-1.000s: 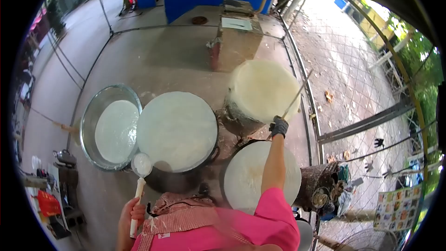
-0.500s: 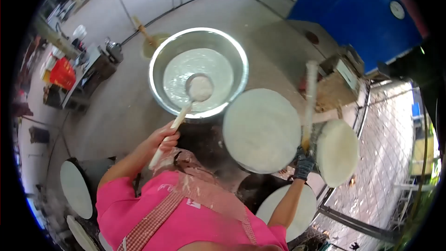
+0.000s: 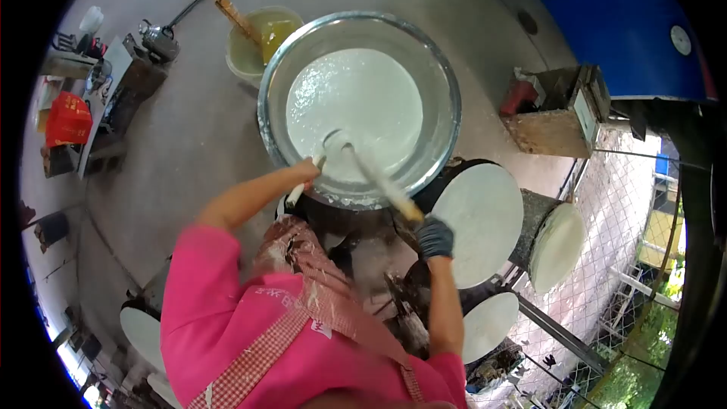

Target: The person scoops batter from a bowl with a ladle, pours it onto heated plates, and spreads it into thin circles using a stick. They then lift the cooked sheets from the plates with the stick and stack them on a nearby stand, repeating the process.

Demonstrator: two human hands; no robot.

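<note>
A large metal basin (image 3: 447,68) holds white liquid (image 3: 363,98). At its near edge my bare left hand (image 3: 305,173) is closed round the pale handle of a ladle (image 3: 295,195), whose bowl dips into the liquid. My right hand (image 3: 435,238), in a dark glove, grips a long stick (image 3: 382,183) with a wooden end; its far tip reaches the liquid beside the ladle. Just right of the gloved hand lies a round white surface (image 3: 481,220).
Further right are another pale round top (image 3: 558,248) and a lower one (image 3: 491,327). A bucket (image 3: 242,57) with a wooden-handled tool stands behind the basin. A wooden box (image 3: 553,125) is at right, a red bag (image 3: 69,120) at left.
The view has turned left toward the basin. The ladle has gone down into the liquid. The stick has swung from over the round tops to the basin, still in my right hand.
</note>
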